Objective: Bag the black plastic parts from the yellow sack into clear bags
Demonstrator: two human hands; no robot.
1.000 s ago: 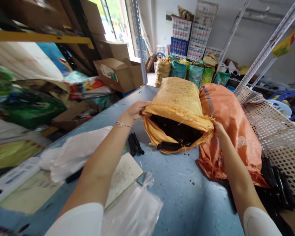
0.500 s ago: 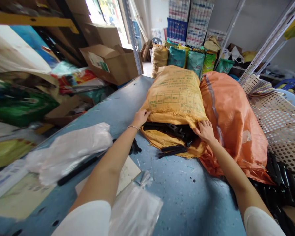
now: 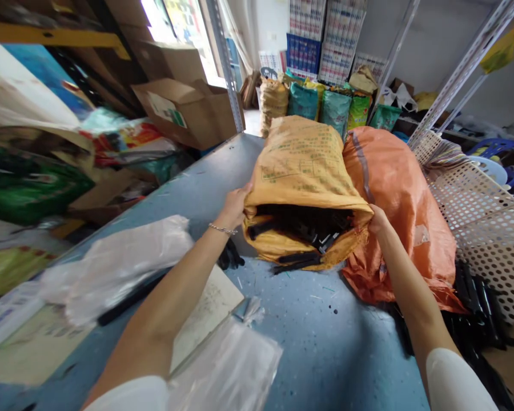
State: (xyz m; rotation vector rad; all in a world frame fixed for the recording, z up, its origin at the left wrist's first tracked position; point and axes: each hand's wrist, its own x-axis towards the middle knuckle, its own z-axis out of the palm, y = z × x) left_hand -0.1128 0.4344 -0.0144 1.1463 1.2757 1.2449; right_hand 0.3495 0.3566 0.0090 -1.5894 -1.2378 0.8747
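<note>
A yellow woven sack (image 3: 302, 165) lies on the blue table (image 3: 308, 342) with its mouth toward me. My left hand (image 3: 235, 205) grips the left edge of the mouth. At the right edge, my right hand (image 3: 377, 221) is closed on the rim. Between them the mouth is held apart, and black plastic parts (image 3: 304, 225) show inside. A few black parts (image 3: 295, 261) spill over the lower lip onto the table.
An orange sack (image 3: 394, 205) leans against the yellow one's right side. White perforated trays (image 3: 484, 228) and more black parts (image 3: 475, 325) lie at right. Clear plastic bags (image 3: 115, 262), paper sheets and cardboard boxes (image 3: 184, 108) crowd the left. Filled sacks and stacked crates stand at the back.
Half a second ago the sack's mouth lay nearly flat under my hands. Both hands have since lifted and spread its edges, so the mouth gapes wider.
</note>
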